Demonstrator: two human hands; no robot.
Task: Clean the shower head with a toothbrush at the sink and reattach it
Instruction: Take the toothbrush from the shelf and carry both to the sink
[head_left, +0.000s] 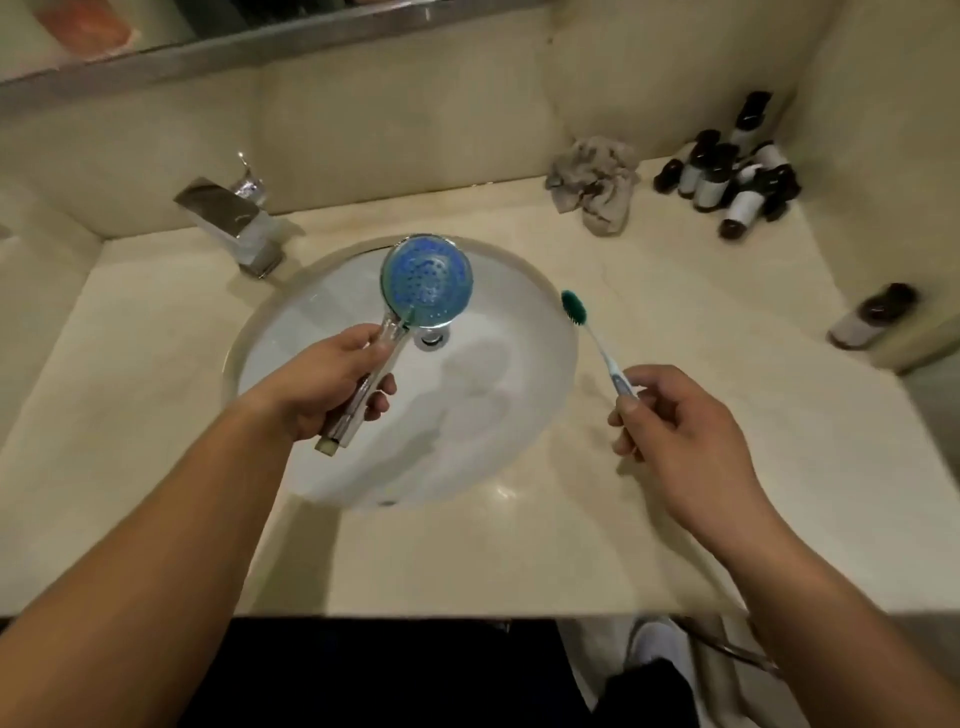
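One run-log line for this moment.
left hand: holds shower head over sink | right hand: holds toothbrush, apart | faucet: off

A bathroom: oval sink in a marble counter, chrome faucet, toiletry bottles.

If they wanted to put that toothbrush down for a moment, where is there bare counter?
Bare counter lies right of the sink, between the basin rim and the lone bottle, and along the front edge. Left of the sink, below the faucet, is bare too. The back right corner is crowded: crumpled cloth and bottle cluster.
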